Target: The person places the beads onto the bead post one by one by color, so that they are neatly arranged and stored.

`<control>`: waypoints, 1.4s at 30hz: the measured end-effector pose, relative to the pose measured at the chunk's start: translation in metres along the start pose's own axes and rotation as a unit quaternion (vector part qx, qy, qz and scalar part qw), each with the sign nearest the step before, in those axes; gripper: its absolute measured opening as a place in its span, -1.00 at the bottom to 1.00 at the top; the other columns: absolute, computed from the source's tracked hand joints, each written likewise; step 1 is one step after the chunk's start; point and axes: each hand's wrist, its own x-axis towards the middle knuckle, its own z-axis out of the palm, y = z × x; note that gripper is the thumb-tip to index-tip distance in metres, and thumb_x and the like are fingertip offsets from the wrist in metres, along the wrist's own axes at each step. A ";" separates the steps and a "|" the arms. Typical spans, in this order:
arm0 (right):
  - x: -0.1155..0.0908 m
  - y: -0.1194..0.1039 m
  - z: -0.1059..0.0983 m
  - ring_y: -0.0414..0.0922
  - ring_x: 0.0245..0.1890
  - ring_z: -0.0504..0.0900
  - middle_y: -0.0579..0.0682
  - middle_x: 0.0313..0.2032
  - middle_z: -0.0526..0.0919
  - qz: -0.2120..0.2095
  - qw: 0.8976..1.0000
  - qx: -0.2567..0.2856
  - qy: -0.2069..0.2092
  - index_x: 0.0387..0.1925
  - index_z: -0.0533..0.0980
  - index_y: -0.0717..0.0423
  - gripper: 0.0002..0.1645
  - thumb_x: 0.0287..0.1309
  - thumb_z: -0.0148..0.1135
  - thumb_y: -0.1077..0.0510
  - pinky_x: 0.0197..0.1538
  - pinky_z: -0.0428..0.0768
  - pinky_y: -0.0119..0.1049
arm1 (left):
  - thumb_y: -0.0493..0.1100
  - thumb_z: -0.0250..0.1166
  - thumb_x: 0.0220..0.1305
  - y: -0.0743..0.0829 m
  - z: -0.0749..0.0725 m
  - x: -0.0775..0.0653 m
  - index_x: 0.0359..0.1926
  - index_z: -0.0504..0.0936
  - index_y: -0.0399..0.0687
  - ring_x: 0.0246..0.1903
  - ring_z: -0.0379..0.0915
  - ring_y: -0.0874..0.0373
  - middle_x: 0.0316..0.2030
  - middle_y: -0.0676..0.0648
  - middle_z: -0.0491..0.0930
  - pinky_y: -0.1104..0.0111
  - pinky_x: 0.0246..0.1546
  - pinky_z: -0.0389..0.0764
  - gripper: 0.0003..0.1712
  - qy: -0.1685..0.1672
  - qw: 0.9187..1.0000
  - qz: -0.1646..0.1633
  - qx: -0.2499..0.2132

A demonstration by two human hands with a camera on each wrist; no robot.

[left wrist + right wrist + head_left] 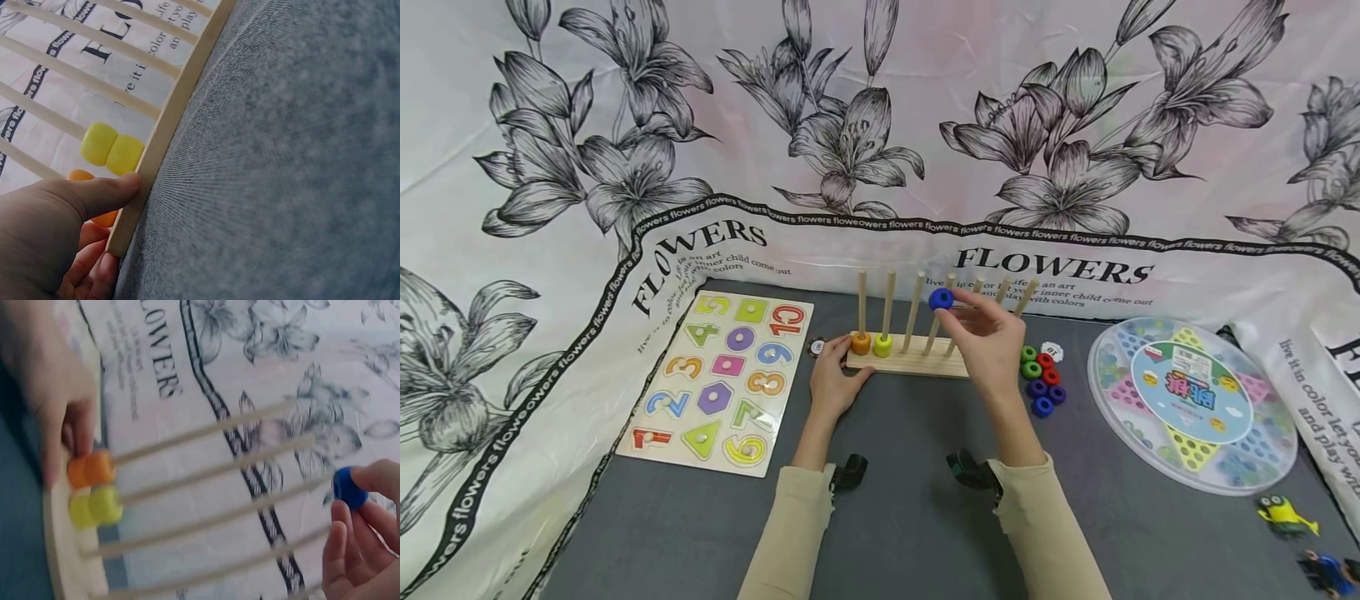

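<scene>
A wooden peg rack (898,362) with several upright pegs stands on the grey table. Orange beads (861,343) are stacked on its leftmost peg, and two yellow beads (112,149) sit on the second. My left hand (837,379) grips the rack's left end, thumb along the front edge and fingers round the end. Between the thumb and fingertips of my right hand (992,342) is a blue bead (941,298), held up near the peg tops. In the right wrist view that bead (350,487) is right at the third peg's tip.
Loose green, red and blue beads (1042,407) lie right of the rack. A number puzzle board (752,312) is at left, a round board game (1191,392) at right. Small toy figures (1285,515) lie at the front right. A flower-print cloth (880,150) hangs behind.
</scene>
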 end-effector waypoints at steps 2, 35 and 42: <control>0.003 -0.003 0.009 -0.34 -0.37 0.65 0.42 -0.13 0.64 -0.010 1.000 0.007 0.014 -0.06 0.59 0.53 -0.64 0.04 0.36 0.50 -0.28 0.62 -0.49 | -0.16 0.55 0.05 0.001 0.000 0.000 0.27 0.49 -0.33 0.14 0.45 -0.10 0.23 -0.23 0.44 0.17 0.06 0.59 -0.23 0.001 1.000 -0.001 -0.002; -0.005 0.062 0.066 0.15 -0.21 0.71 0.27 -0.19 0.72 -0.032 0.989 -0.017 0.141 -0.08 0.65 0.40 -0.71 0.14 0.37 0.35 -0.07 0.68 -0.08 | -0.13 0.55 0.05 -0.001 0.001 0.000 0.27 0.51 -0.32 0.16 0.44 -0.10 0.23 -0.21 0.45 0.16 0.07 0.58 -0.23 0.004 1.000 -0.004 0.011; -0.021 0.098 0.067 0.05 -0.26 0.70 0.22 -0.24 0.74 0.044 0.990 -0.014 0.132 -0.10 0.68 0.34 -0.73 0.11 0.39 0.35 -0.25 0.59 -0.48 | -0.13 0.54 0.06 -0.001 0.000 0.001 0.27 0.50 -0.32 0.16 0.43 -0.10 0.23 -0.22 0.45 0.17 0.07 0.59 -0.23 0.004 1.000 -0.003 0.008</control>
